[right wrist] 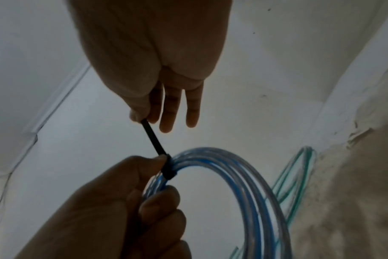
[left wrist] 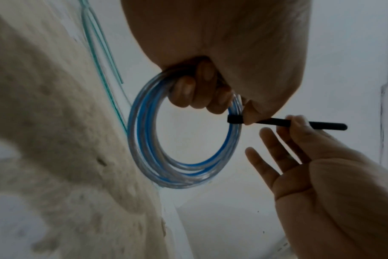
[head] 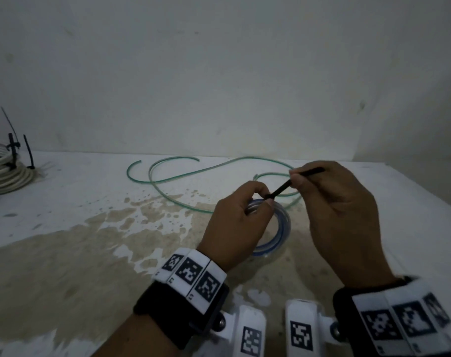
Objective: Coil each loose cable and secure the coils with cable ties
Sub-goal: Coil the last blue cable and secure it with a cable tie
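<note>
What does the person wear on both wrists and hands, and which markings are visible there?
Both hands are bare, with no gloves. The left hand has a black wrist strap carrying a white band of square black-and-white code markers. The right hand wears a similar black strap with a white marker band. White camera mounts with more markers stick out from both wrists.

coil (left wrist: 184,168): showing clear with blue stripes
cable tie (head: 283,188): black
loose cable (head: 193,173): green
worktop (head: 90,191): white — tan blotches spreading
wristbands (head: 191,273): white — black square codes
</note>
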Available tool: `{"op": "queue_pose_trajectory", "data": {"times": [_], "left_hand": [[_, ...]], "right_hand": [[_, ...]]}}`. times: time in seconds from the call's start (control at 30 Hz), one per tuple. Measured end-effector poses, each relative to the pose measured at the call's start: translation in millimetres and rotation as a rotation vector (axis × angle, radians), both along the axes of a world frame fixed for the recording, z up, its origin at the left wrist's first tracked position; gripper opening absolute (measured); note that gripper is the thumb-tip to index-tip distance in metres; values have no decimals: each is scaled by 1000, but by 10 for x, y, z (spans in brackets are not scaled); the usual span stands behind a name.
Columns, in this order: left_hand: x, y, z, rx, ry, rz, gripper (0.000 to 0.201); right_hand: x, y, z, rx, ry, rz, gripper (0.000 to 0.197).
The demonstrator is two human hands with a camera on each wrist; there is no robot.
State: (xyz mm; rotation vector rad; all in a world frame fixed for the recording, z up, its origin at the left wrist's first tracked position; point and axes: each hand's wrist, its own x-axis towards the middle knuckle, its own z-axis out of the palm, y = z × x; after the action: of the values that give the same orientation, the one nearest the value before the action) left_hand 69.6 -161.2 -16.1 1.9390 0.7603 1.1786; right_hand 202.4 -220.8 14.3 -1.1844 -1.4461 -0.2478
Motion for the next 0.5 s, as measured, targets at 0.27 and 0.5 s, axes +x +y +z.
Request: {"op": "queue_pose_trajectory", "data": {"times": [0.27,0.5], "left_hand": [[-25,39,-40,-197,-52,-119,10],[8,59,-83,-153,-50,-80,17]], "right_hand": [[7,46,-70,-306,147,165,11],[-30,52,-122,-145,-70,90,12]]}}
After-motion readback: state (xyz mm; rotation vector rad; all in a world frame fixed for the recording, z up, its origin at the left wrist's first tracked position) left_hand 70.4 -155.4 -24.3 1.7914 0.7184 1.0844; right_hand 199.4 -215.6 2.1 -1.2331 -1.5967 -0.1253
